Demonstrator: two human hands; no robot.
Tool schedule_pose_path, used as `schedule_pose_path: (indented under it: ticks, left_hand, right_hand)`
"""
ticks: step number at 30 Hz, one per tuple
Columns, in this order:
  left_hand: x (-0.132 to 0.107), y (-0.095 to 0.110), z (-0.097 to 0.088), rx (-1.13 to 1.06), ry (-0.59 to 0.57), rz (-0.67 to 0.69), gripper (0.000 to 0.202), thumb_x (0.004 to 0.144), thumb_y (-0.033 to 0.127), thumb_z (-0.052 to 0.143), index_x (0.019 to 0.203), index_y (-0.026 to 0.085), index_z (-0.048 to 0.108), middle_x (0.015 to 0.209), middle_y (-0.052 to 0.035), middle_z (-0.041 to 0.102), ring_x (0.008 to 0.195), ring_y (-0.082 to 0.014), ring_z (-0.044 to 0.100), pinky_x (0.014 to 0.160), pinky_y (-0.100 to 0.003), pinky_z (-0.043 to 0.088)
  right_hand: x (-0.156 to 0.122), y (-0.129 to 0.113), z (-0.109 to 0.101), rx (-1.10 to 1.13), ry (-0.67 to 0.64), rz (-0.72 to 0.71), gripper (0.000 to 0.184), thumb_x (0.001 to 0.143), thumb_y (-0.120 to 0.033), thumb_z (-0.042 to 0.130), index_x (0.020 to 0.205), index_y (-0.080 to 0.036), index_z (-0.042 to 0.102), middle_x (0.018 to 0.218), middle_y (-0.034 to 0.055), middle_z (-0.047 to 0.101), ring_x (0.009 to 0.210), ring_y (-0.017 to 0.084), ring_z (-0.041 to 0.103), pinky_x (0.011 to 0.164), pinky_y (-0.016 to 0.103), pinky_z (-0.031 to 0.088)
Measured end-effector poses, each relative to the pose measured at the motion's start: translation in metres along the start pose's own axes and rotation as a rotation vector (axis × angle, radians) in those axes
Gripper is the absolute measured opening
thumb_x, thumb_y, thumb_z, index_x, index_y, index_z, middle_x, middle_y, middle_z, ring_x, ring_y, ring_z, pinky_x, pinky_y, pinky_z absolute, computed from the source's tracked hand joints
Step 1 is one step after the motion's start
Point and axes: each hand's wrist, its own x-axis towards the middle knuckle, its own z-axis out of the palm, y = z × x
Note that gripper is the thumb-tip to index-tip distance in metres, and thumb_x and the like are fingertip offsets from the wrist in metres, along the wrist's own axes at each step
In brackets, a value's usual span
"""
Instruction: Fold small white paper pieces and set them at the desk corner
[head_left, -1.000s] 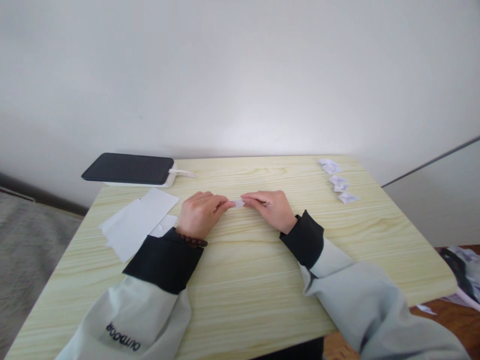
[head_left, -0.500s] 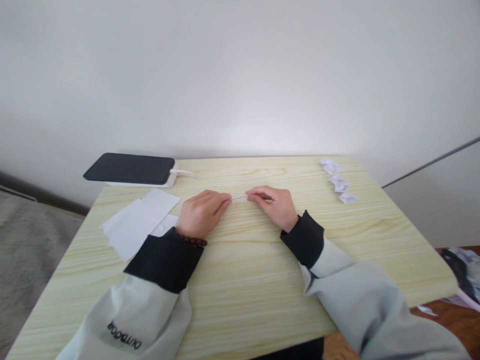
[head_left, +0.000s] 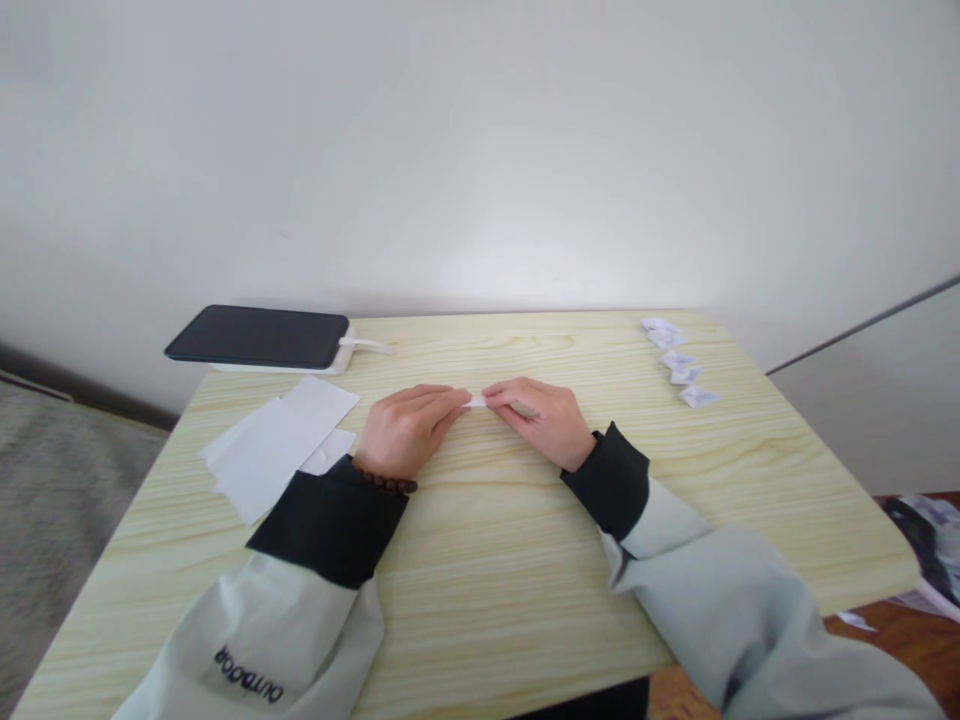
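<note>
A small folded piece of white paper [head_left: 476, 402] is pinched between my two hands, low over the middle of the table. My left hand [head_left: 409, 428], with a dark bead bracelet at the wrist, is closed on its left end. On its right end, the thumb and fingers of my right hand [head_left: 546, 418] are closed. Most of the paper is hidden by the fingertips; only a narrow white strip shows between them. Several white sheets of paper [head_left: 289, 440] lie overlapping just left of my left hand.
Several small folded white paper pieces [head_left: 684, 375] stand in a row at the table's back right. A phone [head_left: 259, 336] rests on a white block with a white cable [head_left: 367, 345] at the back left. Behind the wooden table [head_left: 510, 560] rises a white wall [head_left: 480, 150].
My fingertips have come slightly closer together, and the paper between them now shows a broader white face instead of a thin edge. The other things have not moved.
</note>
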Motion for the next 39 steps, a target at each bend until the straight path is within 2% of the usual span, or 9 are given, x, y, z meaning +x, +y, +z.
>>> schedule_pose_path:
  ticks: [5,10,20,26,31,36,39]
  left_hand:
    - [-0.002,-0.002,0.004,0.07,-0.04,-0.089,0.032,0.087,0.041,0.051,0.103,0.016,0.065,0.096,-0.0089,0.072,0.083,-0.0214,0.068,0.075,-0.033,0.055]
    - [0.0,0.002,-0.001,-0.093,-0.112,-0.174,0.043,0.085,0.049,0.05,0.109,0.014,0.06,0.1,-0.0104,0.069,0.089,-0.0216,0.065,0.08,-0.034,0.052]
    - [0.005,0.011,-0.006,-0.203,-0.113,-0.227,0.033,0.083,0.034,0.057,0.111,0.017,0.057,0.091,-0.0049,0.064,0.081,-0.0161,0.06,0.072,-0.027,0.05]
    - [0.005,0.009,-0.006,-0.226,-0.097,-0.209,0.025,0.084,0.021,0.053,0.109,0.017,0.057,0.093,-0.0037,0.064,0.086,-0.0148,0.06,0.078,-0.026,0.049]
    - [0.005,0.01,-0.006,-0.242,-0.073,-0.21,0.017,0.086,0.021,0.051,0.101,0.017,0.058,0.094,-0.0029,0.066,0.087,-0.0148,0.062,0.079,-0.025,0.049]
    - [0.004,0.009,-0.005,-0.245,-0.077,-0.219,0.011,0.087,0.022,0.051,0.093,0.017,0.059,0.087,-0.0011,0.067,0.078,-0.013,0.063,0.073,-0.023,0.05]
    - [0.005,0.008,-0.004,-0.244,-0.054,-0.177,0.011,0.087,0.022,0.051,0.092,0.017,0.06,0.088,-0.0024,0.066,0.083,-0.0144,0.062,0.078,-0.026,0.049]
  right_hand:
    - [0.0,0.0,0.0,-0.008,0.014,-0.008,0.013,0.087,-0.017,0.052,0.086,-0.023,0.064,0.095,0.0016,0.07,0.089,0.012,0.065,0.082,0.026,0.053]
    - [0.001,-0.002,-0.001,-0.013,0.064,-0.023,0.015,0.085,-0.012,0.051,0.085,-0.022,0.063,0.097,0.0038,0.068,0.091,0.012,0.064,0.084,0.027,0.052]
    - [0.002,-0.003,0.0,0.084,0.036,0.016,0.014,0.078,-0.011,0.053,0.084,-0.021,0.06,0.099,0.0052,0.063,0.094,0.015,0.061,0.086,0.031,0.05]
    - [0.0,-0.005,0.001,0.191,-0.018,0.184,0.015,0.08,-0.016,0.054,0.095,-0.019,0.056,0.09,0.0033,0.063,0.071,0.011,0.062,0.071,0.025,0.052]
    - [0.0,-0.001,0.003,0.173,0.004,0.269,0.009,0.082,-0.024,0.056,0.089,-0.019,0.059,0.081,0.0011,0.065,0.066,0.01,0.063,0.066,0.023,0.052]
    - [0.0,-0.003,0.001,0.183,-0.062,0.241,0.005,0.081,-0.022,0.057,0.082,-0.018,0.061,0.073,-0.0008,0.065,0.065,0.009,0.062,0.063,0.02,0.05]
    - [0.0,-0.005,0.001,0.171,-0.077,0.229,0.005,0.081,-0.02,0.057,0.081,-0.018,0.061,0.072,-0.0011,0.065,0.064,0.009,0.061,0.062,0.019,0.049]
